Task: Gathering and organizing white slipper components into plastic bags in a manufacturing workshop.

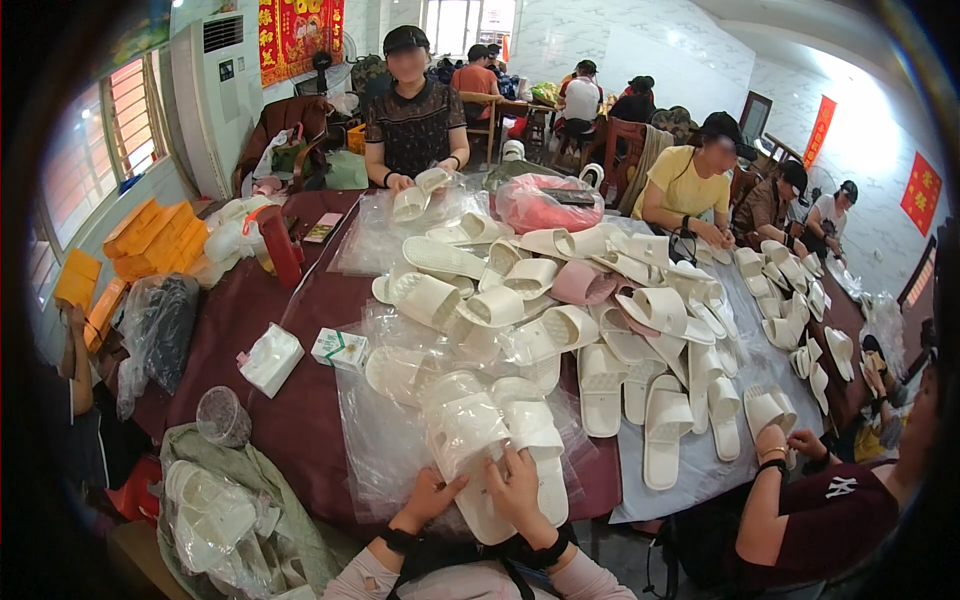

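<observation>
A pair of white slide slippers lies at the near table edge in front of me. The left white slipper (468, 425) looks glossy, as if clear plastic covers it. Beside it, the right white slipper (536, 432) overlaps its edge. My left hand (430, 497) grips the left slipper's side near the heel, thumb toward the sole and fingertips partly hidden. My right hand (516, 492) is closed on the heel parts of the pair, fingers over the soles. Clear plastic bags (385, 450) lie flat under and around the slippers.
A large heap of white slippers, with a pink slipper (583, 283) among them, covers the table beyond. Left are a tissue pack (271, 360), small white box (341, 350) and clear tub (223, 416). A sack (290, 490) holds bagged slippers. Co-workers sit opposite and to the right.
</observation>
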Demonstrator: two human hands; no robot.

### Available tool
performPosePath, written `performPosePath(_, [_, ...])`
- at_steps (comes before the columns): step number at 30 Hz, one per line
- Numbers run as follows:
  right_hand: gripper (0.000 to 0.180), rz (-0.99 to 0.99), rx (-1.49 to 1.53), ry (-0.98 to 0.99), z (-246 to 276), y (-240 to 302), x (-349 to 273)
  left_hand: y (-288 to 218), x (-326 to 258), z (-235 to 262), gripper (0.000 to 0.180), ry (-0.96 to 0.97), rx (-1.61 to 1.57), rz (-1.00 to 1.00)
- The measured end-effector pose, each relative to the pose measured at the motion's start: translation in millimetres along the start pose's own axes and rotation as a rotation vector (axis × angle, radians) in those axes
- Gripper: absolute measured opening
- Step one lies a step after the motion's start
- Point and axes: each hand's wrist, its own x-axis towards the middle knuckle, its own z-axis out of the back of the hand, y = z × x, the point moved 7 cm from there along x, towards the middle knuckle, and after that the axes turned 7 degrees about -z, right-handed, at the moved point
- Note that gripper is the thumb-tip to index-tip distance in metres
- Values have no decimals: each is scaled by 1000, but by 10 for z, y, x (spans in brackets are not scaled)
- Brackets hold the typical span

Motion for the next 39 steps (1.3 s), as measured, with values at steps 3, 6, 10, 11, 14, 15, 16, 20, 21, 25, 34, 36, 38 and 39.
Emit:
performPosePath(3, [43,81,-36,-25,-48,123,-65,279,-82,212,33,-60,-112,-28])
performPosePath(6, [43,134,-69,-47,-87,192,-102,156,-80,330,38,-172,-57,-155])
performPosePath(10, [48,362,-93,-135,-97,396,-228,-22,53,244,65,-217,-532,-114])
performPosePath(11, [48,361,-95,-138,-102,426,-225,12,67,260,65,-213,-533,-114])
performPosePath(14, [51,430,-134,-171,-115,579,-237,161,-4,284,70,-149,-513,-118])
performPosePath(15, [52,367,-110,-167,-117,538,-187,286,-35,261,68,-187,-483,-12])
performPosePath(16, [53,306,-85,-162,-119,492,-147,407,-55,251,66,-224,-450,94])
performPosePath(20, [52,204,-134,-166,-144,363,-119,209,35,148,66,-129,-181,-130])
performPosePath(21, [52,192,-150,-165,-142,336,-108,21,31,90,68,-140,-129,-177])
performPosePath(25, [52,128,-133,-105,-189,354,-94,-91,83,153,75,-161,51,-203])
performPosePath(34, [61,-58,146,-105,-113,208,-37,29,-24,-4,83,78,-111,63])
performPosePath(36, [60,-71,209,-116,-71,229,-32,-136,9,-70,86,99,-93,-50])
performPosePath(38, [59,-83,274,-125,-86,200,-36,-207,25,-111,89,117,-74,-161])
performPosePath(39, [58,88,176,-228,-42,285,-69,-162,43,-118,90,87,-171,-144])
